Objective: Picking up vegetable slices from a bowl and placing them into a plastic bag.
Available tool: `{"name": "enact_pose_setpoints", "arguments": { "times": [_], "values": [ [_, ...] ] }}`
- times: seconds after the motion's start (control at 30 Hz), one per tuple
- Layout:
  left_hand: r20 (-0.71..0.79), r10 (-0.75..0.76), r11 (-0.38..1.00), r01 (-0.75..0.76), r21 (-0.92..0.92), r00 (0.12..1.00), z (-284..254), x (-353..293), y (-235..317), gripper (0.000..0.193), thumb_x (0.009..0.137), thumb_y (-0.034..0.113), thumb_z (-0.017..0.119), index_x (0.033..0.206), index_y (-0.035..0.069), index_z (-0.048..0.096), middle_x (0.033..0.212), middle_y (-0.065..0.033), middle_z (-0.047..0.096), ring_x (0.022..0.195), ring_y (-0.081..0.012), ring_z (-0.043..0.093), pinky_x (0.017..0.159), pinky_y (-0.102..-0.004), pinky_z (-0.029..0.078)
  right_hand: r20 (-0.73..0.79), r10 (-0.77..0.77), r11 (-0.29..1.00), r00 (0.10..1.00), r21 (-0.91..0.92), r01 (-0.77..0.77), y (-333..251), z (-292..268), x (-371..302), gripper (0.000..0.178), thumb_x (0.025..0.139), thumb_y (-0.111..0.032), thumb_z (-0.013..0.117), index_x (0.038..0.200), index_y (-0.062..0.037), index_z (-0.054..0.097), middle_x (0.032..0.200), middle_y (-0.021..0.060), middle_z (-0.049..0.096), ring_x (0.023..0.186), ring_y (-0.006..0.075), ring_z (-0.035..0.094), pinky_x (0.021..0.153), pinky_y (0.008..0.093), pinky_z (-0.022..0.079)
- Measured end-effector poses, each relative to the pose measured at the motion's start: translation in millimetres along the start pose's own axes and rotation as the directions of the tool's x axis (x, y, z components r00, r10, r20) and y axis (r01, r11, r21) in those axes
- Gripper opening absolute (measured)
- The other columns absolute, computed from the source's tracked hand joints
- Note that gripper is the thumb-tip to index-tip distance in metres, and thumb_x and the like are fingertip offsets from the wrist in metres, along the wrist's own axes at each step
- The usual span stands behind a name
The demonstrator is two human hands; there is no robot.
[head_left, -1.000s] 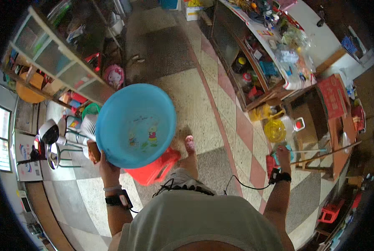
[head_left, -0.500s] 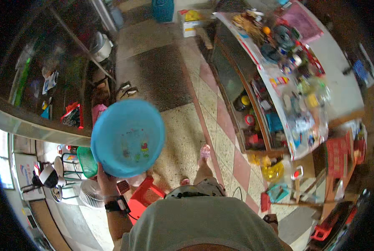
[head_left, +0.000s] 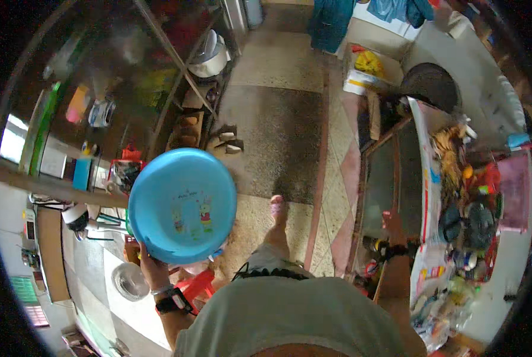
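Observation:
A light blue plastic basin (head_left: 188, 178) with cartoon figures printed on its bottom is held up at my left side. My left hand (head_left: 153, 266) is closed on its near left rim, and some of the fingers are hidden beneath it. My right hand (head_left: 392, 227) is stretched forward beside the front of a low glass-sided cabinet (head_left: 376, 190), its fingers looking extended and holding nothing, though they are small and dim. A dark band circles the right wrist; a watch sits on the left.
Several bottles, bags and a pink tray (head_left: 516, 193) crowd the cabinet top on the right. A shelf unit (head_left: 158, 128) stands on the left, with shoes (head_left: 225, 138) beside it. Ahead are a white box (head_left: 361, 83) and a dark floor mat (head_left: 278, 137). A red stool (head_left: 197, 288) is behind the basin.
The view has moved forward and turned left. My right arm has swung from low at my side to reach forward beside the cabinet. The basin stays in my left hand.

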State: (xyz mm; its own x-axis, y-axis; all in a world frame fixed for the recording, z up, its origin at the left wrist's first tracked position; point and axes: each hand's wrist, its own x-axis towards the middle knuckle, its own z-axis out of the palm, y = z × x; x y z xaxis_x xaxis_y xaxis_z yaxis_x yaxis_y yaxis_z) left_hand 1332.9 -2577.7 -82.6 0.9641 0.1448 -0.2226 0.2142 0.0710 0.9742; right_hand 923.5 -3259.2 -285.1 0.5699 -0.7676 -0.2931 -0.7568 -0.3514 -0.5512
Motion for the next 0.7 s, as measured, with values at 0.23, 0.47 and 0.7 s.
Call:
{"name": "enact_pose_setpoints", "arguments": {
  "times": [0.23,0.47,0.7],
  "values": [
    [0.019,0.117,0.959,-0.117,0.258,0.993,156,155,17,0.039,0.092,0.034,0.058,0.118,0.005,0.057,0.103,-0.0078,0.063,0.087,-0.0149,0.061,0.075,-0.0296,0.050,0.113,0.171,0.981,0.979,-0.112,-0.158,-65,-3,97,0.022,0.086,-0.030,0.056,0.083,-0.0091,0.060,0.067,0.0067,0.058,0.056,0.0192,0.057,0.049,0.0366,0.044],
    [0.154,0.141,0.940,-0.181,0.289,0.978,367,290,36,0.044,0.094,0.034,0.055,0.125,0.003,0.052,0.109,-0.0070,0.062,0.093,-0.0223,0.062,0.078,-0.0343,0.051,0.293,0.494,0.842,0.819,-0.396,-0.366,11,2,175,0.020,0.083,-0.028,0.058,0.087,-0.0088,0.062,0.075,0.0095,0.061,0.065,0.0221,0.060,0.055,0.0383,0.046],
    [0.088,-0.286,0.934,0.298,-0.198,0.954,568,354,101,0.042,0.097,0.037,0.046,0.124,0.005,0.054,0.118,-0.0060,0.059,0.105,-0.0216,0.057,0.091,-0.0346,0.045,0.343,0.231,0.867,0.910,-0.497,-0.033,-42,-11,488,0.020,0.081,-0.026,0.060,0.090,-0.0085,0.063,0.084,0.0122,0.064,0.074,0.0251,0.063,0.061,0.0399,0.049]
  ]
}}
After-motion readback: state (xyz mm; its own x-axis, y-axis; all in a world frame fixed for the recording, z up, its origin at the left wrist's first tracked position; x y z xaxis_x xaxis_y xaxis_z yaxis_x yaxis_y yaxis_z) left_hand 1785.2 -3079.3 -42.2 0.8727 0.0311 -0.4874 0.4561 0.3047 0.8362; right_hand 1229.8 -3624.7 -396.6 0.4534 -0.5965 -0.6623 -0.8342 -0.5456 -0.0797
